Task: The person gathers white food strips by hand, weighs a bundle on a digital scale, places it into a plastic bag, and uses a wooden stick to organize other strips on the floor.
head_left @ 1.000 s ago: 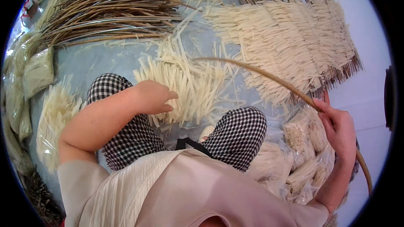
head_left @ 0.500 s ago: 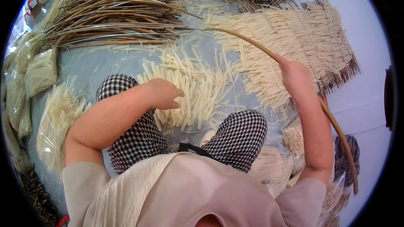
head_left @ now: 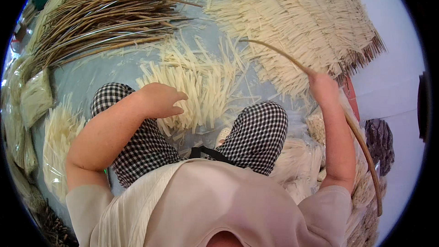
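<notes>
My right hand [head_left: 323, 87] is closed around a long, thin, curved brown stick [head_left: 284, 55]. One end of the stick points forward over the pale strips, and the other runs back outside my right forearm. My left hand [head_left: 162, 100] hovers near my left knee, thumb and fingers apart, with nothing visible in it. Just beyond it lies a loose heap of flat, cream-coloured strips [head_left: 196, 80]. At the far left is a pile of similar long brown sticks [head_left: 109, 20].
Rows of layered cream strips with dark stick ends [head_left: 297, 27] fill the far right. Clear plastic bags [head_left: 36, 96] line the left, beside a bundle of pale strips [head_left: 61, 142]. More bagged strips [head_left: 297, 164] and a dark purple bundle [head_left: 379, 144] sit at the right.
The stick's far end has drawn back from beside the stick pile and now lies over the layered strips. The whole view has shifted slightly; both hands keep much the same pose.
</notes>
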`<state>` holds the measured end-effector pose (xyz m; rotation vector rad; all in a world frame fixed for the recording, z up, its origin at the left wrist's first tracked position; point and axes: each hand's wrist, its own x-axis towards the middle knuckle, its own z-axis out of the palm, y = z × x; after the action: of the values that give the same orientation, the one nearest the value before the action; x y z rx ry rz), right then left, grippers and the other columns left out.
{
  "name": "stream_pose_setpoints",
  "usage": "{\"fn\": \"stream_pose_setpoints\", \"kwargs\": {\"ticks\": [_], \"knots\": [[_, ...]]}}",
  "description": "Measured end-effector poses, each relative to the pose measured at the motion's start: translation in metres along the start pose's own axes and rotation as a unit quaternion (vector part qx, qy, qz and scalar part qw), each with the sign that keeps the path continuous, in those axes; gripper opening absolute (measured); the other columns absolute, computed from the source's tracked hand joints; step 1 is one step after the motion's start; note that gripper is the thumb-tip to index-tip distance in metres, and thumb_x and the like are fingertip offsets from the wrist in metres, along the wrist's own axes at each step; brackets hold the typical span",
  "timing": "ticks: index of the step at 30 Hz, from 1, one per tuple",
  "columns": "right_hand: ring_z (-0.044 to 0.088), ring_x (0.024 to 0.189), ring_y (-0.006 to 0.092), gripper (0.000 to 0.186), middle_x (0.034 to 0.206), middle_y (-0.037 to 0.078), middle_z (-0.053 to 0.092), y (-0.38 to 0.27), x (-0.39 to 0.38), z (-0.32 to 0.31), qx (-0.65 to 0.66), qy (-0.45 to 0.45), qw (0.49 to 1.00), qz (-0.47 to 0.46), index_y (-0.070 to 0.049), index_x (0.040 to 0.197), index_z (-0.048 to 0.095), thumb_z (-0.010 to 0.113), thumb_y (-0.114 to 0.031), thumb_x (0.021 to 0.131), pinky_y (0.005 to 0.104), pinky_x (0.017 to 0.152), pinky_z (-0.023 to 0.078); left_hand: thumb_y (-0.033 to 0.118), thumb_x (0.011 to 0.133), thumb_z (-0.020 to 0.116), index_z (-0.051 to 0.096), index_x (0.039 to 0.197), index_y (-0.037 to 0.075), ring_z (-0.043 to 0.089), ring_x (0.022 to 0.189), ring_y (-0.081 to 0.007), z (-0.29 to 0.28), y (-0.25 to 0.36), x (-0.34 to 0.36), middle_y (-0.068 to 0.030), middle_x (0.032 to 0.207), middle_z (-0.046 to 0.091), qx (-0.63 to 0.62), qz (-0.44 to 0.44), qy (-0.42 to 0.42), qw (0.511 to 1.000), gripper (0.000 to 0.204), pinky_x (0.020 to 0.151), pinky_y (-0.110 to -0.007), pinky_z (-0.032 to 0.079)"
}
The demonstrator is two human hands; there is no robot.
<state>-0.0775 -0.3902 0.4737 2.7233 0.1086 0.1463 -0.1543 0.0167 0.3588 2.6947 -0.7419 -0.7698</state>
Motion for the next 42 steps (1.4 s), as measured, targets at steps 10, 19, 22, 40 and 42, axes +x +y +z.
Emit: {"fn": "stream_pose_setpoints", "kwargs": {"ticks": [10, 19, 22, 40, 42], "knots": [[0.061, 0.065, 0.0342, 0.036, 0.079, 0.019, 0.066, 0.018, -0.137, -0.124, 0.174, -0.108, 0.974, -0.093, -0.015, 0.119, 0.065, 0.062, -0.004, 0.085, 0.0378, 0.062, 0.048, 0.036, 0.089, 0.057, 0.055, 0.130, 0.014, 0.060, 0.107, -0.0320, 0.004, -0.002, -0.015, -0.0134, 0.115, 0.064, 0.001, -0.034, -0.017, 0.999, 0.047, 0.091, -0.042, 0.047], [0.065, 0.097, 0.0152, 0.036, 0.111, 0.015, 0.068, 0.011, -0.127, -0.123, 0.315, 0.088, 0.941, -0.083, 0.000, 0.123, 0.061, 0.057, 0.002, 0.087, 0.0269, 0.086, 0.048, 0.050, 0.093, 0.052, 0.045, 0.138, 0.009, 0.061, 0.109, -0.0313, -0.007, 0.015, 0.007, -0.0142, 0.124, 0.061, -0.282, 0.120, 0.077, 0.949, 0.061, 0.094, -0.040, 0.048], [0.063, 0.104, 0.0158, 0.042, 0.114, 0.014, 0.067, -0.054, -0.102, -0.095, 0.457, 0.020, 0.874, -0.164, 0.000, 0.126, 0.058, 0.060, 0.002, 0.085, 0.0257, 0.090, 0.047, 0.046, 0.097, 0.048, 0.043, 0.138, 0.007, 0.061, 0.110, -0.0319, -0.025, 0.043, -0.006, -0.0138, 0.131, 0.055, -0.667, 0.119, 0.144, 0.722, 0.056, 0.095, -0.040, 0.050], [0.048, 0.070, 0.0084, 0.023, 0.075, 0.000, 0.057, -0.174, 0.158, 0.161, 0.517, -0.090, 0.837, -0.158, -0.001, 0.093, 0.065, 0.069, -0.022, 0.086, 0.0250, 0.064, 0.041, 0.026, 0.103, 0.041, 0.051, 0.123, 0.001, 0.065, 0.098, -0.0208, -0.049, -0.395, 0.047, -0.0131, 0.112, 0.065, -0.743, -0.199, 0.469, 0.434, 0.033, 0.085, -0.031, 0.059], [0.056, 0.081, 0.0097, 0.037, 0.087, 0.003, 0.066, -0.241, 0.242, 0.144, 0.586, -0.036, 0.795, -0.152, -0.001, 0.110, 0.066, 0.071, -0.028, 0.085, 0.0255, 0.073, 0.045, 0.024, 0.101, 0.044, 0.051, 0.125, 0.003, 0.064, 0.102, -0.0207, -0.095, -0.383, 0.040, -0.0123, 0.116, 0.063, -0.745, -0.135, 0.461, 0.463, 0.033, 0.084, -0.030, 0.059]]}}
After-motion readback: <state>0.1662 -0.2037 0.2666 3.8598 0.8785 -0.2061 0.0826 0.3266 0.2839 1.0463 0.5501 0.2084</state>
